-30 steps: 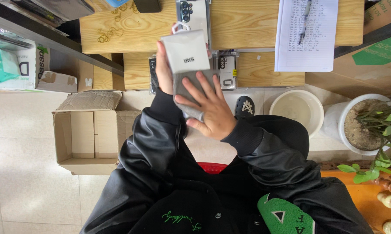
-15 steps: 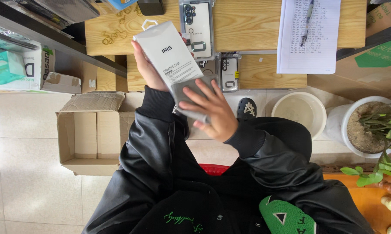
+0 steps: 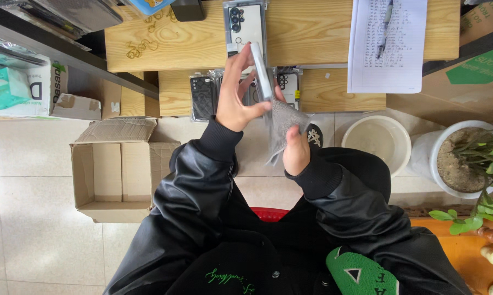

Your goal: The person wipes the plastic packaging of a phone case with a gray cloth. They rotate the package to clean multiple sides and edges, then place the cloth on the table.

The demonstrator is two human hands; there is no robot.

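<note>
Two hands hold a thin white box over the wooden desk.

The left hand (image 3: 236,97) has fingers curled tight on the white box (image 3: 261,71), seen edge-on. The right hand (image 3: 295,150) pinches a clear plastic bag (image 3: 283,123) below it. An open cardboard box (image 3: 115,169) sits nearby on the floor.

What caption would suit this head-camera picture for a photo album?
Left hand holds a slim white box edge-on while right hand grips a grey bag above a wooden table.
</note>
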